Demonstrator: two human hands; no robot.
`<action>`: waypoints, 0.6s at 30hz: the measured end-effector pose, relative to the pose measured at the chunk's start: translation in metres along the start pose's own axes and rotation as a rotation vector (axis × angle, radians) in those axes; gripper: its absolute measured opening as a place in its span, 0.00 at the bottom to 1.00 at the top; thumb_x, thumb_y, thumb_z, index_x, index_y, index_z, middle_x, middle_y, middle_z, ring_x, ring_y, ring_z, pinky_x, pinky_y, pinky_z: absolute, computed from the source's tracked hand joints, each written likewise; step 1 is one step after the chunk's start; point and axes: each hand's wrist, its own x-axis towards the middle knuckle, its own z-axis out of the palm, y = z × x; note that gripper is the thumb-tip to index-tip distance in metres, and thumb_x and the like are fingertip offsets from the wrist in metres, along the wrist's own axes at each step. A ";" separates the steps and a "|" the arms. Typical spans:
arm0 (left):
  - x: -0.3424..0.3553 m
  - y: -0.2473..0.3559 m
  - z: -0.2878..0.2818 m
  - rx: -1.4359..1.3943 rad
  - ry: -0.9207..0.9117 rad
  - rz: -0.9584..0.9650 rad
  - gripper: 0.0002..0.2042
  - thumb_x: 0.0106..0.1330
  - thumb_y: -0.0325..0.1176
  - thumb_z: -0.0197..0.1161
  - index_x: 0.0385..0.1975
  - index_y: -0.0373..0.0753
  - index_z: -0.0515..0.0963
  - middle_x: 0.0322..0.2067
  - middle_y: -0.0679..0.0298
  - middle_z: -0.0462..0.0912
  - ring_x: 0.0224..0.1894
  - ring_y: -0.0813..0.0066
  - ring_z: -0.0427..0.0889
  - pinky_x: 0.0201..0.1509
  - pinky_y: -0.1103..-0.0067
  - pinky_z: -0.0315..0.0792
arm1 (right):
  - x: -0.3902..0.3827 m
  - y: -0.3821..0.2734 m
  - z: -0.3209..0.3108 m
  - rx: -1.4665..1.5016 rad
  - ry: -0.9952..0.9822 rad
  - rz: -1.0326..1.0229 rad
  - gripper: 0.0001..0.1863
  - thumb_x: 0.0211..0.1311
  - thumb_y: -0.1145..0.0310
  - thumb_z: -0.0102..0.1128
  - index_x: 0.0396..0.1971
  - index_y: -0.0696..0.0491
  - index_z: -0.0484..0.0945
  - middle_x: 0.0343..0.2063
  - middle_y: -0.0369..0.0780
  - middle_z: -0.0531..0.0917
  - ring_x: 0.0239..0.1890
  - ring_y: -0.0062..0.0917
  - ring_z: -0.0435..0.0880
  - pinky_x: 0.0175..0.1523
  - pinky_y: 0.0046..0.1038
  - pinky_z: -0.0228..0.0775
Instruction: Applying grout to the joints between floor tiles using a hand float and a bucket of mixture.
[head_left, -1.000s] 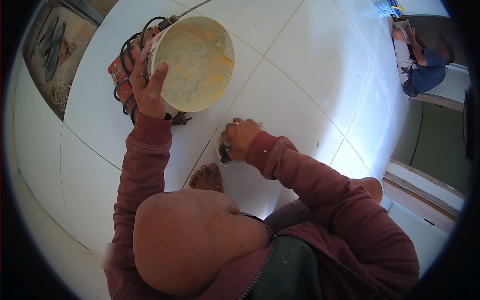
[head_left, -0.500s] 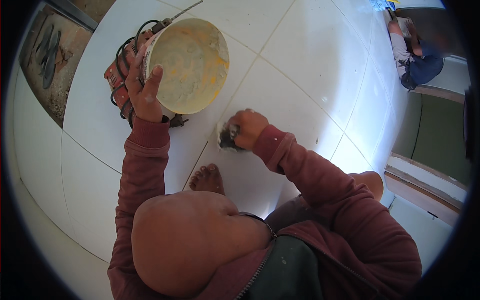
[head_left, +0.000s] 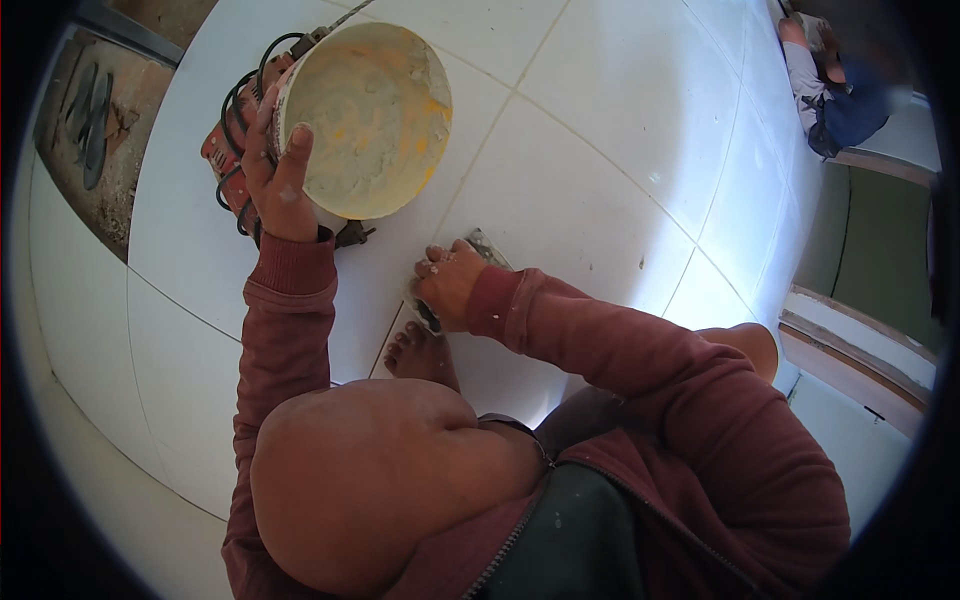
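My left hand (head_left: 282, 190) grips the near-left side of a round, pale yellow bucket (head_left: 405, 195), the thumb along its rim and the fingers round the outside. The bucket tilts toward me; grey-white putty (head_left: 365, 130) with yellow streaks coats its inside. My right hand (head_left: 447, 283) is closed on a flat, putty-smeared scraper (head_left: 485, 247), whose dark and whitish edges show on both sides of the fingers. The hand hides its grip. The scraper is low over the white floor tiles, close to my bare foot (head_left: 415, 355). White smears mark my right fingers.
A red power drill (head_left: 225, 150) with a coiled black cord lies left of the bucket; its plug (head_left: 354, 234) lies close by. Dark sandals (head_left: 97, 130) rest on rough ground at the far left. Another person (head_left: 845, 100) sits at the far right beside an opening.
My right hand has moved left and toward me, near my foot, and the scraper has turned in it. My left hand still holds the bucket. The view has shifted slightly.
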 end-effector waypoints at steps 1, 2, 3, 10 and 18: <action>0.000 -0.001 -0.001 -0.006 0.013 -0.026 0.26 0.57 0.36 0.59 0.54 0.30 0.65 0.54 0.55 0.67 0.56 0.68 0.65 0.60 0.75 0.58 | -0.001 0.000 -0.001 -0.042 -0.089 -0.025 0.12 0.38 0.66 0.57 0.27 0.51 0.80 0.30 0.42 0.81 0.39 0.36 0.78 0.42 0.35 0.71; 0.001 -0.001 -0.004 -0.004 0.013 -0.020 0.26 0.57 0.36 0.59 0.54 0.30 0.65 0.54 0.55 0.67 0.56 0.68 0.65 0.60 0.75 0.58 | -0.001 0.004 -0.004 -0.044 -0.083 -0.028 0.12 0.38 0.66 0.57 0.27 0.51 0.80 0.30 0.42 0.81 0.39 0.36 0.78 0.42 0.35 0.71; 0.001 -0.001 -0.005 -0.003 0.000 0.006 0.26 0.57 0.36 0.60 0.54 0.30 0.65 0.54 0.55 0.67 0.56 0.68 0.66 0.60 0.75 0.58 | 0.000 0.010 -0.014 0.067 -0.137 0.071 0.12 0.38 0.67 0.57 0.27 0.51 0.80 0.30 0.42 0.81 0.39 0.37 0.78 0.42 0.35 0.72; 0.003 -0.005 -0.002 -0.028 0.027 -0.031 0.26 0.57 0.36 0.60 0.54 0.29 0.64 0.53 0.54 0.68 0.55 0.67 0.67 0.60 0.75 0.58 | 0.007 0.032 -0.013 0.292 0.130 0.396 0.15 0.37 0.70 0.55 0.31 0.50 0.80 0.32 0.43 0.79 0.39 0.40 0.75 0.43 0.35 0.71; 0.002 0.003 0.004 -0.012 0.004 0.006 0.25 0.56 0.34 0.60 0.53 0.29 0.65 0.53 0.54 0.69 0.54 0.67 0.67 0.60 0.74 0.58 | -0.056 0.072 -0.040 0.777 -0.238 0.279 0.21 0.25 0.76 0.50 0.28 0.55 0.80 0.25 0.44 0.81 0.30 0.31 0.80 0.37 0.29 0.73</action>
